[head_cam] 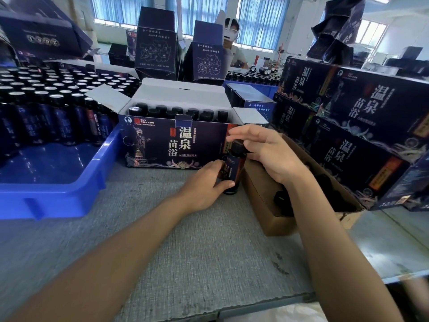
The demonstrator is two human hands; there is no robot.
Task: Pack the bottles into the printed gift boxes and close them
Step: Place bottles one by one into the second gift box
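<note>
The bottle (233, 168) stands on the table just in front of the right front corner of the open gift box (162, 145). The left hand (204, 182) wraps its curled fingers around the smooth dark glass body. The right hand (267, 152) pinches the black round cap (238, 146) between thumb and fingers. I think the cap needs firm tightening while the left hand keeps the bottle upright. The box is glossy printed cardboard, with rows of capped bottles inside.
</note>
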